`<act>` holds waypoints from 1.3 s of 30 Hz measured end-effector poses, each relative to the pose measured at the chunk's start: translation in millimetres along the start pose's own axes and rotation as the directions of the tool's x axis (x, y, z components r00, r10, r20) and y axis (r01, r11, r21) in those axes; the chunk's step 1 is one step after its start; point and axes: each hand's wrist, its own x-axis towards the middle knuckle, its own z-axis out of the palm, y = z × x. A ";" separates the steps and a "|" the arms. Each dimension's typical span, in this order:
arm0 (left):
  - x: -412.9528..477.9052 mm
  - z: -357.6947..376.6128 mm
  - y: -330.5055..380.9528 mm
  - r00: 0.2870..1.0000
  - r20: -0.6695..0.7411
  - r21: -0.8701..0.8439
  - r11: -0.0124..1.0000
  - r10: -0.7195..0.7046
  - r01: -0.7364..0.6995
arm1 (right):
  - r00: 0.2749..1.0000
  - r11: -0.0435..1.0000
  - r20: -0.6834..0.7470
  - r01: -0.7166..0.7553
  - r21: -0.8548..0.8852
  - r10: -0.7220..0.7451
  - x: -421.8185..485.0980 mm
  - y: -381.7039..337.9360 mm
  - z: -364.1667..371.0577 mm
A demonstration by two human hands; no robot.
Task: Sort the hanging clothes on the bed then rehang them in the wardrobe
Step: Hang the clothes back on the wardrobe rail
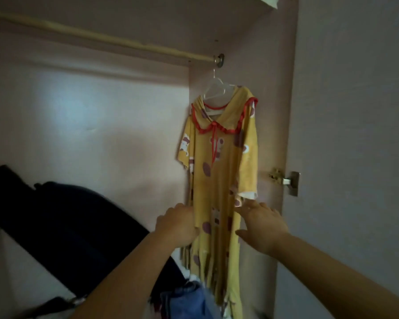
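Now rehanging, by the look of it | yellow dress (219,171) is hanging on a clear hanger (217,88) at the rod's (101,39) right end inside the wardrobe (279,111) | left hand (177,226) is gripping its left edge, right hand (263,226) is resting straight-fingered against its right side | next: probably smoothing it, letting go, fetching another garment.

1. Yellow dress (219,171), w/ dull purple-brown oval spots & white patches all over.
2. Its collar (207,128): red frill edging, plus a red tie string down the front.
3. Pale hanger (217,88), white or clear, can't tell which.
4. Cream-yellow rail (101,39).
5. Pale pink wardrobe (101,134), back & side panels alike.
6. V. dark bag (67,226), black or navy.
7. Blue cloth (184,302) at btm, denim-like.
8. Silver hinge (288,181) w/ a brassy part.
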 end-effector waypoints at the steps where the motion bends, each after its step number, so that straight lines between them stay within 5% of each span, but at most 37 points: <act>1: -12.8 11.5 6.3 0.999 0.032 -0.009 1.000 0.014 -0.014 | 0.999 1.000 0.030 -0.009 0.001 0.009 -22.5 2.3 2.2; 6: -83.5 49.3 55.0 0.983 0.138 0.010 0.992 0.122 -0.124 | 0.986 0.994 0.128 -0.109 0.011 0.107 -129.4 23.5 7.4; 16: -237.9 88.8 198.2 0.916 0.166 -0.017 0.930 0.365 -0.368 | 0.926 0.931 0.100 -0.366 0.011 0.363 -375.0 83.6 -25.5; 22: -346.6 99.8 317.2 0.791 0.210 -0.094 0.817 0.575 -0.569 | 0.826 0.834 0.121 -0.552 -0.023 0.550 -545.9 115.1 -57.6; 30: -487.8 111.0 454.4 0.443 0.236 -0.155 0.484 0.865 -0.861 | 0.517 0.517 0.040 -0.846 -0.132 0.855 -749.7 120.7 -113.6; 39: -671.3 119.6 552.0 -0.148 0.188 -0.299 -0.087 0.971 -0.950 | -0.086 -0.103 -0.100 -0.979 -0.175 0.991 -933.7 26.0 -165.5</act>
